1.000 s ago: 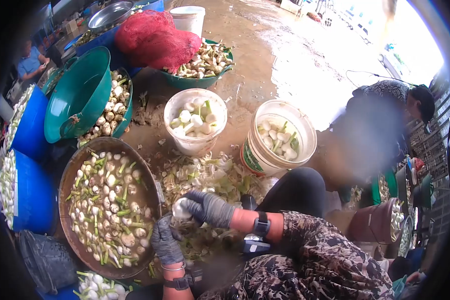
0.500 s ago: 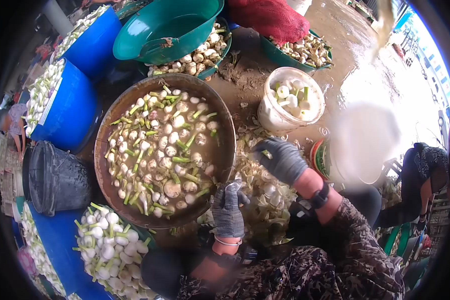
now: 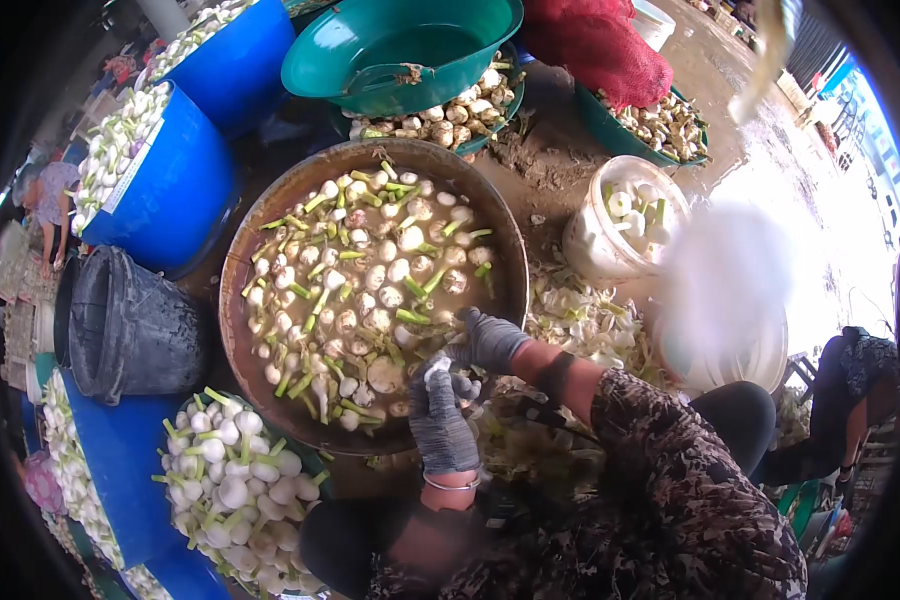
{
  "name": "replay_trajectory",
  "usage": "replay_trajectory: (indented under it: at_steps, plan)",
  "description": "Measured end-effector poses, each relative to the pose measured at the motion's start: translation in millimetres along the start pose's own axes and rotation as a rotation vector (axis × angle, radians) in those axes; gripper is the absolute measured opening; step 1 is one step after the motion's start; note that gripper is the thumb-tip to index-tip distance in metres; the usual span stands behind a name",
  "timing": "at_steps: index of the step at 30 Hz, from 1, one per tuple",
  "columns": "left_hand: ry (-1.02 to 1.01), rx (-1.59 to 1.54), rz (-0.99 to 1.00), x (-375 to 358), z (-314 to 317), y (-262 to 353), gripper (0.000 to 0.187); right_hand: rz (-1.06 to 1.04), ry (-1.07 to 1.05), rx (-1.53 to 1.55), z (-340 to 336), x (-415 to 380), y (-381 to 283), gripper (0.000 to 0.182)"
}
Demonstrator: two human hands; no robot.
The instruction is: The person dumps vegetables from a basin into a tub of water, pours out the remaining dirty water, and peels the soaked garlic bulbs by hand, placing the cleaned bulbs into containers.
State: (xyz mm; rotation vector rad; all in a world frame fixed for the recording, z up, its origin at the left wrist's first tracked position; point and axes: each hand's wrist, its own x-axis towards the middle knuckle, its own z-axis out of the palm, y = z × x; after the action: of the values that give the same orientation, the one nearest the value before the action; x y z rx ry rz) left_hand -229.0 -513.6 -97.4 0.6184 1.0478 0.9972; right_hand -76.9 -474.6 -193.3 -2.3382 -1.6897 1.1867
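My left hand [image 3: 443, 425], in a grey glove, is at the near right rim of a wide, rusty basin [image 3: 247, 400]. Its fingers are bent, with something white at their tips, perhaps a wrap or a bulb. My right hand [image 3: 492, 342], also gloved, reaches over the rim right beside the left, fingers curled; what they hold is hidden. Garlic bulbs [image 3: 377, 320] with short green stems float in the basin's murky water. Peeled skins [image 3: 585, 325] lie on the ground right of the basin.
A white bucket [image 3: 582, 240] with white bulbs stands to the right. Behind are a green tub [image 3: 400, 95] and a red mesh sack [image 3: 610, 55]. Blue containers [image 3: 180, 185], a black bucket [image 3: 145, 325] and a heap of clean bulbs [image 3: 235, 485] line the left. Another person [image 3: 855, 385] is at far right.
My right hand has come left and down from over the skins to the basin rim, beside my left hand. The view has shifted, so the basin and buckets appear further right.
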Motion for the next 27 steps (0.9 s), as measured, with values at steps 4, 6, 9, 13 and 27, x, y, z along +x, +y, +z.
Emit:
replay_trajectory:
  at_steps: [4,6,9,13,27]
  plan:
    - [-0.024,0.292,-0.151,10.9,-19.1,-23.3,0.035,-0.471,0.378,0.502,-41.7,-95.9,2.8,0.091]
    - [-0.170,0.181,-0.218,15.7,-27.8,-46.6,0.041,-0.469,0.401,0.576,-47.3,-133.0,5.9,0.091]
    - [-0.661,0.356,-0.059,-9.2,0.6,-43.3,0.039,-0.492,0.587,0.495,-41.2,-171.7,11.0,0.083]
    - [-0.493,-0.060,-0.337,-27.7,15.2,-41.1,0.038,-0.508,0.701,0.485,-40.4,-194.0,24.3,0.062]
    - [-0.469,0.577,0.129,-51.7,42.8,-57.5,0.050,-0.115,0.884,0.256,-34.7,-213.9,60.7,0.011]
